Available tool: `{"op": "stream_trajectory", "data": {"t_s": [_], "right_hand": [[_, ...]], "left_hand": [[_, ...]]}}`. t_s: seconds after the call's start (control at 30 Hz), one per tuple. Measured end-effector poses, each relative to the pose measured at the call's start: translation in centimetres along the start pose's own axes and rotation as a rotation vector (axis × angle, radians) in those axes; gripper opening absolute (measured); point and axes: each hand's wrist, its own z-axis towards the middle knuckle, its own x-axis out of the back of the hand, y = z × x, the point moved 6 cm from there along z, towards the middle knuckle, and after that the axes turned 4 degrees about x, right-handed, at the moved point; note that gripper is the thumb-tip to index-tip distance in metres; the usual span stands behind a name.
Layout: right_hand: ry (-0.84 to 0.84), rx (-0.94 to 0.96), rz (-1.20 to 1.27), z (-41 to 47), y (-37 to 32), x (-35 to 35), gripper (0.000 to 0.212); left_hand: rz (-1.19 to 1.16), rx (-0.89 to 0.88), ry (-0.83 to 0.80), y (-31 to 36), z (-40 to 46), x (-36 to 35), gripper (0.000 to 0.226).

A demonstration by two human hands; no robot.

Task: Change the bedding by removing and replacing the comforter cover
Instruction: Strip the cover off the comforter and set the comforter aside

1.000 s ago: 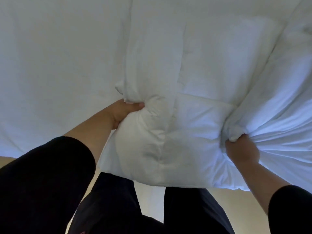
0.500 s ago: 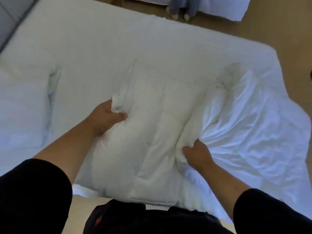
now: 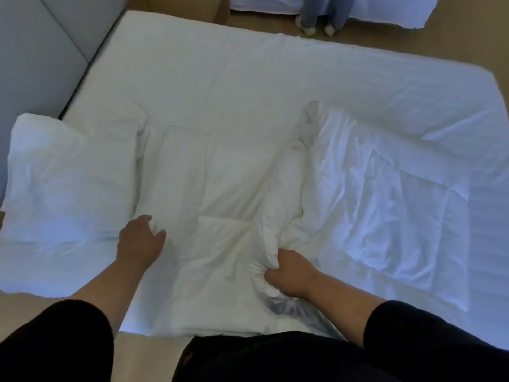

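Both hands meet puffy quilted comforter (image 3: 214, 188): left hand (image 3: 140, 238) flat, right hand (image 3: 292, 271) clutching crumpled cover (image 3: 371, 183).

Quilted comforter (image 3: 209, 194): soft, matt, off-white cloth. Comforter cover (image 3: 385, 194): thin, creased white fabric. Pillow (image 3: 68, 183): matt cloth. Floor (image 3: 468, 51): smooth tan.

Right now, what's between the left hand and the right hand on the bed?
In the head view, only the quilted comforter lies between the left hand and the right hand, lying flat on the bed; the right hand grips bunched cover fabric at the comforter's edge.
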Motion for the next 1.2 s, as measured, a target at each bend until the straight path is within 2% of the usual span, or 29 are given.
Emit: {"op": "stream_trajectory", "data": {"t_s": [0.07, 0.1, 0.13, 0.2, 0.27, 0.3, 0.43, 0.63, 0.77, 0.9, 1.07, 1.2], "right_hand": [[0.030, -0.002, 0.026, -1.0, 1.1, 0.3, 0.012], [0.056, -0.009, 0.042, -1.7, 1.7, 0.8, 0.012], [0.087, -0.021, 0.061, -2.6, 2.4, 1.5, 0.011], [0.164, -0.043, 0.111, -4.9, 4.0, 3.4, 0.006], [0.252, -0.079, 0.164, -7.8, 6.1, 5.8, 0.009], [0.302, -0.103, 0.190, -9.5, 7.5, 7.0, 0.008], [0.501, -0.149, 0.287, -17.3, 14.8, 11.4, 0.013], [0.781, -0.146, 0.423, -30.6, 29.2, 18.0, 0.023], [0.923, -0.165, 0.440, -39.8, 39.2, 23.1, 0.018], [1.041, -0.284, 0.499, -48.5, 47.8, 26.4, 0.012], [1.255, -0.512, 0.593, -57.9, 59.2, 29.4, 0.023], [1.318, -0.745, 0.553, -64.2, 68.2, 30.9, 0.024]], "left_hand": [[-0.030, -0.169, -0.037, 5.0, -2.0, -3.0, 0.063], [-0.094, -0.215, -0.139, 7.8, -3.4, -5.0, 0.067], [-0.195, -0.207, -0.297, 10.6, -5.0, -7.2, 0.073], [-0.453, -0.072, -0.628, 15.7, -8.6, -11.2, 0.089], [-0.654, 0.046, -0.799, 20.6, -11.5, -13.7, 0.099], [-0.705, 0.044, -0.835, 22.9, -12.7, -14.6, 0.099], [-0.748, -0.116, -0.805, 31.4, -18.4, -17.3, 0.077], [-0.842, -0.461, -0.568, 43.0, -31.4, -21.4, 0.042], [-0.835, -0.595, -0.535, 51.5, -40.4, -25.9, 0.021], [-0.776, -0.673, -0.585, 59.0, -47.9, -30.8, 0.027], [-0.679, -0.680, -0.562, 67.0, -53.2, -38.4, 0.026], [-0.497, -0.766, -0.648, 71.8, -56.1, -46.1, 0.022]]}}
